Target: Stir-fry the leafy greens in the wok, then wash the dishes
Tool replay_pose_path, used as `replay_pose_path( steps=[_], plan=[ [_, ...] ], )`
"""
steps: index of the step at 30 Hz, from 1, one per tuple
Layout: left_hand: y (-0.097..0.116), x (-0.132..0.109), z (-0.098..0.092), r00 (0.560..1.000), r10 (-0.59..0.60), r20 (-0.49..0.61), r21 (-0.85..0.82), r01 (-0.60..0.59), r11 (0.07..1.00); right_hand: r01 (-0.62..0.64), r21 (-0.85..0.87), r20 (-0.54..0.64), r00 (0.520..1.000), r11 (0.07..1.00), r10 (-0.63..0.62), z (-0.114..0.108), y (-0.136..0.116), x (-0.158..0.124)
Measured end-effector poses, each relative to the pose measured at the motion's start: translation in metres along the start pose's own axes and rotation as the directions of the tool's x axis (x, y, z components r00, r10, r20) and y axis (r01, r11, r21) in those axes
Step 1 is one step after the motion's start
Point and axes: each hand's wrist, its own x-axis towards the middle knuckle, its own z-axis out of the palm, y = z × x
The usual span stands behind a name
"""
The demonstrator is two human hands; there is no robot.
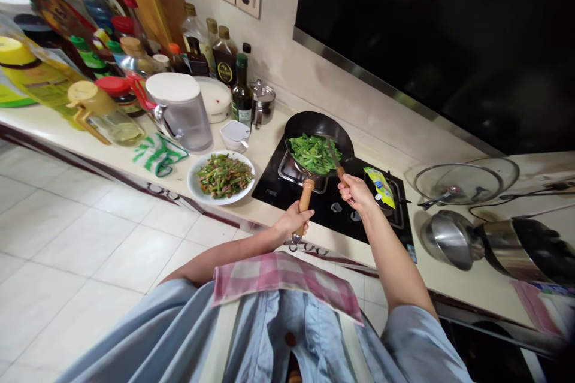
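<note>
My left hand [294, 221] grips the long wooden handle [305, 197] of a black iron wok [318, 124] and tilts it over a black gas hob [323, 206]. Chopped leafy greens [313, 153] lie in the wok. My right hand [356, 193] holds a wooden-handled metal spatula [340, 170], its blade resting among the greens. To the left of the hob, a white plate [194, 182] holds a cooked mix of green vegetables and meat [223, 176].
Several bottles, jars and a white-lidded jug [179, 113] crowd the counter's back left. A green-and-white cloth [159, 155] lies at its edge. A yellow packet [380, 187] sits on the hob. A glass lid [458, 184] and steel pot [449, 239] stand right. Tiled floor lies below left.
</note>
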Motion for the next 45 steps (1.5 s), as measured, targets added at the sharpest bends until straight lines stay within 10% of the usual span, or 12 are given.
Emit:
replay_pose_path(
  steps=[6,11,14,21,31,41,45],
  plan=[
    [-0.003,0.001,0.001,1.0,-0.026,0.003,-0.026,0.026,0.999,0.196,-0.574,0.081,0.98,0.795,-0.183,-0.049,-0.071,-0.015],
    [-0.007,0.004,0.001,0.999,-0.028,-0.014,-0.037,0.028,0.999,0.121,-0.992,0.124,0.984,-0.027,-0.128,-0.046,-0.183,-0.025],
    [-0.008,0.005,0.0,0.999,-0.033,0.004,-0.046,0.033,0.998,0.045,-0.947,0.053,0.998,-0.319,-0.015,-0.014,-0.228,-0.024],
    [-0.003,0.002,-0.001,0.999,-0.036,0.006,-0.032,0.036,0.999,0.08,-0.921,0.025,0.989,-0.381,0.148,0.042,-0.226,-0.013],
    [0.0,-0.001,-0.003,0.999,-0.032,0.002,0.015,0.032,0.999,0.07,-0.984,0.075,0.997,-0.161,-0.026,0.022,-0.226,-0.017],
    [-0.006,0.005,-0.001,1.0,-0.031,0.001,0.001,0.031,1.0,0.188,-0.894,0.278,0.945,-0.406,-0.175,0.034,-0.165,0.008],
    [-0.006,0.005,-0.001,0.999,-0.036,-0.014,-0.014,0.036,0.999,0.156,-0.876,0.241,0.961,-0.456,-0.133,0.024,-0.183,-0.013]
  ],
)
